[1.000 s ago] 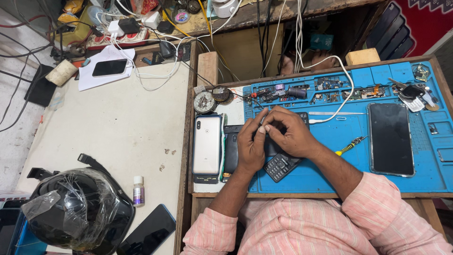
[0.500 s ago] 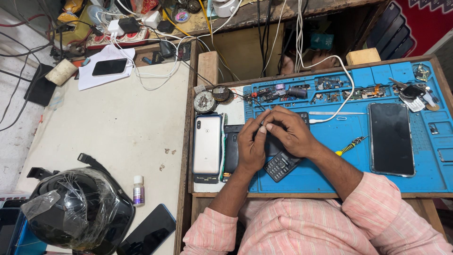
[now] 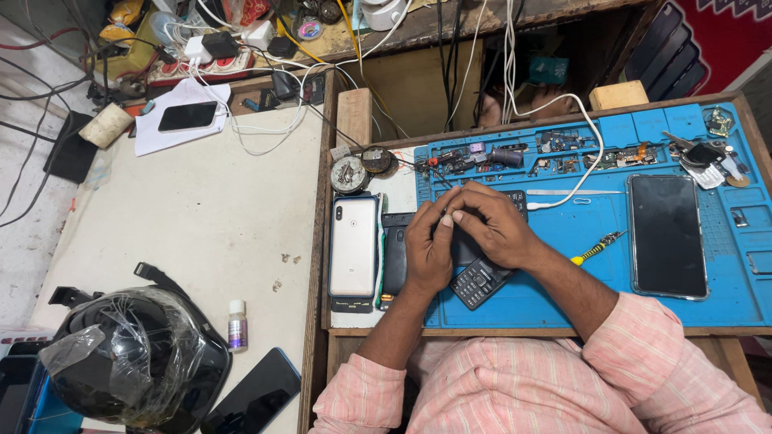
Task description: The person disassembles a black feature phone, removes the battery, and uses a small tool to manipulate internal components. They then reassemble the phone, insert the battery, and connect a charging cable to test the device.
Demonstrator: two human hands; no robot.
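Observation:
Both my hands meet over a dark phone part (image 3: 462, 249) on the blue repair mat (image 3: 563, 241). My left hand (image 3: 426, 249) grips its left side, fingers curled over it. My right hand (image 3: 490, 225) covers the top, thumb and fingertips pinched beside the left fingers. What the fingertips pinch is hidden. A black keypad phone (image 3: 480, 281) lies on the mat just under my right wrist. A white smartphone (image 3: 354, 245) lies face down left of my left hand, with a dark phone (image 3: 394, 257) between them.
A black smartphone (image 3: 666, 235) lies face up on the mat's right side. A yellow-handled screwdriver (image 3: 595, 249) rests by my right forearm. Small parts fill the mat's top trays (image 3: 563, 153). On the white table (image 3: 201, 225) to the left stand a helmet (image 3: 129, 362) and a small bottle (image 3: 236, 325).
My hands have stayed over the same part; only the fingers have shifted slightly.

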